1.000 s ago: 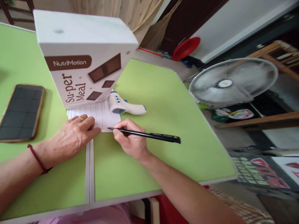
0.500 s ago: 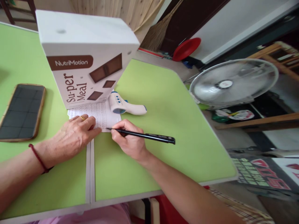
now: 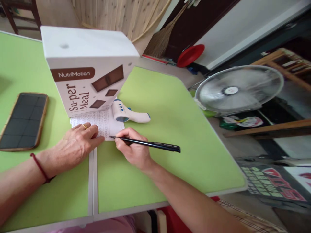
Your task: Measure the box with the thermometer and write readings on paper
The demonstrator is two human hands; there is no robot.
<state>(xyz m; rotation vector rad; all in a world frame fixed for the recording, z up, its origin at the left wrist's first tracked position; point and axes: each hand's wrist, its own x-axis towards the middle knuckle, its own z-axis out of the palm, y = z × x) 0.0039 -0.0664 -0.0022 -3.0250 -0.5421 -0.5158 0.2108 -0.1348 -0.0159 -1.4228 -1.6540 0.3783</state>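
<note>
On the green table [image 3: 170, 106], from the head view: right hand [image 3: 132, 147] clenched round a black pen [image 3: 148, 144], tip touching the near edge of a sheet of paper [image 3: 104, 121] covered in rows of small writing. Left hand [image 3: 75, 145] lying flat, fingers spread and grasping nothing, pinning the paper's near left corner. Paper partly tucked under a tall white carton [image 3: 89, 69], with a white thermometer [image 3: 128, 113] resting on its far right edge. Phone [image 3: 24, 121] well apart to the left, fan [image 3: 239, 89] off the table to the right. Probably best to keep the flat palm pressing so the sheet cannot slide, hold the pen low and slanted, move from the fingers with the wrist resting on the table, and stay clear of the carton
</note>
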